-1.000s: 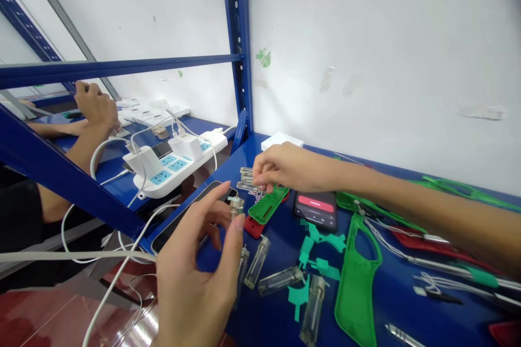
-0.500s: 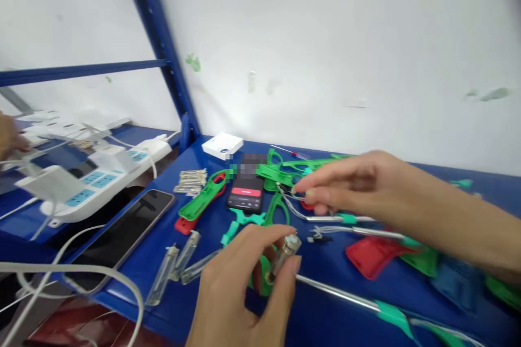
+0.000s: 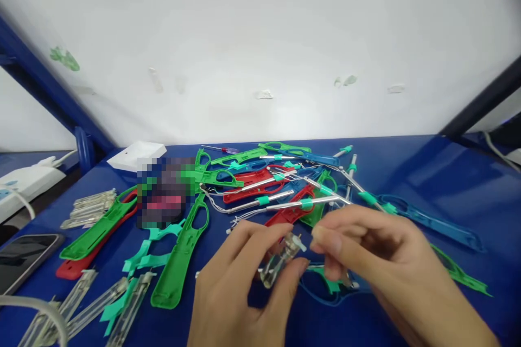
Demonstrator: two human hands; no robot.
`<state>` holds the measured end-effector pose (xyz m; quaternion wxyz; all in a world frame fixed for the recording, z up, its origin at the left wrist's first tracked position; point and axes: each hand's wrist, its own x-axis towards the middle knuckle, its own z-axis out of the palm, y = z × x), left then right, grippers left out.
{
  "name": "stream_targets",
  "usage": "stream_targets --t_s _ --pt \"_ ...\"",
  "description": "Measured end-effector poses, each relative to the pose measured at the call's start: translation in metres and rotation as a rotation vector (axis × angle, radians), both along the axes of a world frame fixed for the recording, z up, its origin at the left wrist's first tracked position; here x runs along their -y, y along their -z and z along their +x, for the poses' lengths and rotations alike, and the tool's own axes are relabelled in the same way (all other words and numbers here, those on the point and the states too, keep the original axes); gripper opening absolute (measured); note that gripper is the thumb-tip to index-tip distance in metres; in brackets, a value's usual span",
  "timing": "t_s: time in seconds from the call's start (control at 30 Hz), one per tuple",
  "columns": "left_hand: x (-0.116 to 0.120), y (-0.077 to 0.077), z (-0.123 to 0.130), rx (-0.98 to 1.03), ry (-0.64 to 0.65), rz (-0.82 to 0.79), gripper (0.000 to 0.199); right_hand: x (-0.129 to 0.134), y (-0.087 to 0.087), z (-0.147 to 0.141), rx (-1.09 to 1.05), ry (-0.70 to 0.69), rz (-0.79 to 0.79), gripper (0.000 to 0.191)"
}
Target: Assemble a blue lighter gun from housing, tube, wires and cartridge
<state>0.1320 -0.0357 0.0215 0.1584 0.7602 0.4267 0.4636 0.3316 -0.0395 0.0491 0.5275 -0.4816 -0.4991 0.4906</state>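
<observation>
My left hand (image 3: 248, 282) grips a clear lighter fuel tank (image 3: 277, 263) between thumb and fingers. The tank is tilted, with its pale valve end up and to the right. Just right of that valve is my right hand (image 3: 362, 255), thumb and forefinger pinched together. Whatever it may hold is too small or hidden to make out. Beneath and behind the hands lie a blue lighter shell part (image 3: 325, 295) and a red half shell (image 3: 291, 209). Metal lighter tubes (image 3: 285, 203) with teal ends and thin wires lie beyond my fingers.
Several clear fuel tanks (image 3: 132, 303) lie at the front left, near teal trigger pieces (image 3: 140, 255) and a green half shell (image 3: 175, 265). Further left are a phone (image 3: 28, 260) and a white power strip (image 3: 28, 181). A screwdriver (image 3: 228, 149) and white box (image 3: 136, 155) sit toward the wall.
The view has swung to the right. My right hand has come down from the wires to beside the tank's valve end. My left hand still holds the tank, now tilted further right.
</observation>
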Motion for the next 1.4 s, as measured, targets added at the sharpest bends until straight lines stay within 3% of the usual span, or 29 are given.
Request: stream_targets --t_s 0.27,0.63,0.93,1.03,1.4 --pt "-0.002 0.007 -0.007 0.003 0.049 0.014 0.025 -0.001 0.031 -0.003 -0.005 0.081 -0.048 0.033" --pt "0.0 0.017 -0.002 -0.073 0.1 0.031 0.033 0.003 0.02 -0.011 0.2 0.156 0.051 0.052" --pt "-0.001 0.022 0.0 -0.047 0.147 0.101 0.042 0.007 0.02 -0.013 0.214 0.108 0.095 0.043" --pt "-0.001 0.022 0.001 -0.06 0.18 0.044 0.038 0.01 0.024 -0.013 0.241 0.086 0.119 0.039" --pt "-0.001 0.017 0.01 -0.038 0.23 0.053 0.024 0.022 0.034 -0.019 0.473 0.217 0.217 0.043"
